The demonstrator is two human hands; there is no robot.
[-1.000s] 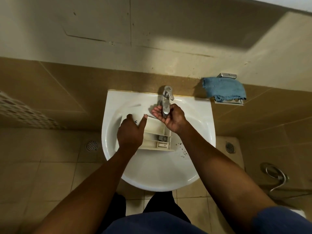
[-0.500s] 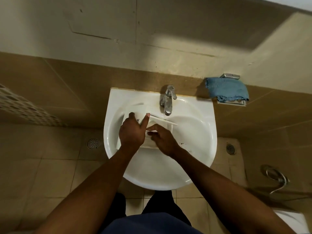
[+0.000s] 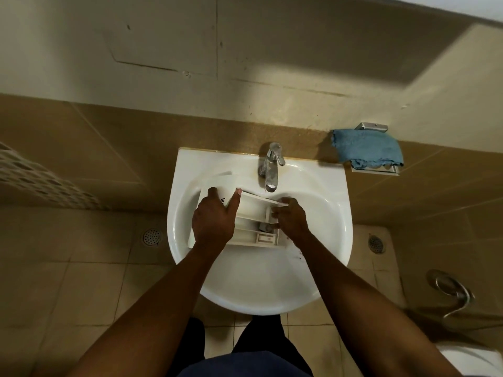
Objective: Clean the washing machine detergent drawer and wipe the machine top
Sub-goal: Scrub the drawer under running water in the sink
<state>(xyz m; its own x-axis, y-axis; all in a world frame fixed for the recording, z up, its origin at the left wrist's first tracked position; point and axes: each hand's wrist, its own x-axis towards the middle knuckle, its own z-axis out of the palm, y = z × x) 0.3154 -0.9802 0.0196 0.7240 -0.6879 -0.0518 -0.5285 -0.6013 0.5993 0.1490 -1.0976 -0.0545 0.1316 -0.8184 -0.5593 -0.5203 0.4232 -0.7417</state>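
Observation:
The white detergent drawer lies in the white sink, under the chrome tap. My left hand grips the drawer's front panel on the left, with the thumb over its top edge. At the drawer's right end, my right hand holds its back part, fingers curled over the rim near the compartments. A blue cloth hangs on a wall holder to the right of the sink.
Tan tiles cover the lower wall and the floor. Two floor drains lie either side of the sink. A chrome hose sits low at the right, with a white fixture at the bottom right corner.
My right hand left the tap, dropped onto the drawer's middle, then slid to its right end. My left hand kept its grip on the front panel.

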